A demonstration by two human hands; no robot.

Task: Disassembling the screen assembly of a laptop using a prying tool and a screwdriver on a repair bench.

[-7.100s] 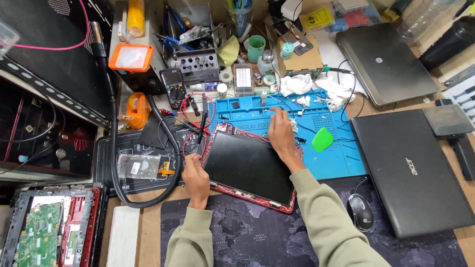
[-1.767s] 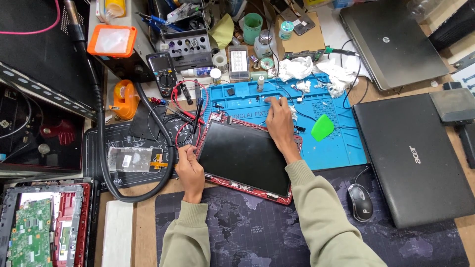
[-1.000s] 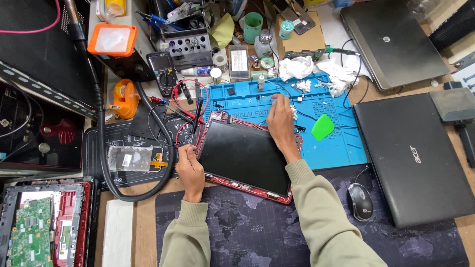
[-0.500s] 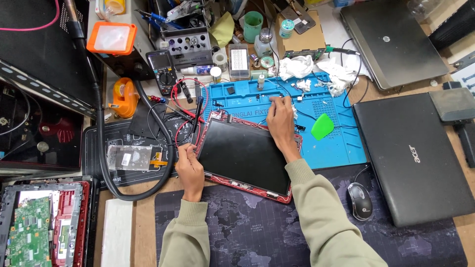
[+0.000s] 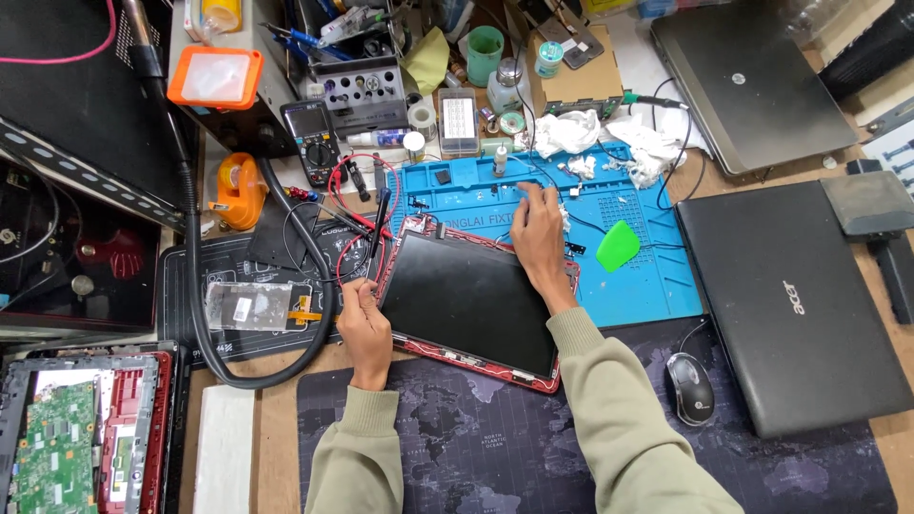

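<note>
Change since earlier frames: hands and panel lie as they did half a second ago; against the oldest frame the view has shifted a little, the right hand sits slightly further along the panel's top edge, and the left hand is at the same left edge.
Panel: flat black laptop screen panel in a red frame (image 5: pixel 471 303), at the centre of the frame, tilted, its upper part on the blue silicone repair mat (image 5: pixel 647 276), its lower corner over the dark world-map desk mat (image 5: pixel 457 438).
Left hand: left hand (image 5: pixel 365 328) at the panel's left edge, fingers curled on the red frame; grip closed on that edge.
Right hand: right hand (image 5: pixel 539 240) lies across the panel's upper right corner, fingers spread and flat, fingertips reaching onto the blue mat; grip apart, pressing rather than clamping.
Panel relative to hands: it lies between them, touching both.
Counts: two closed laptops at right, one grey (image 5: pixel 752 81), one black (image 5: pixel 795 305); one black computer mouse (image 5: pixel 689 388) just below the blue mat; one green plastic pry pick (image 5: pixel 618 246) on the mat; one opened red laptop base with a green circuit board (image 5: pixel 67 438) at lower left; one black multimeter (image 5: pixel 312 141) at upper left centre.
</note>
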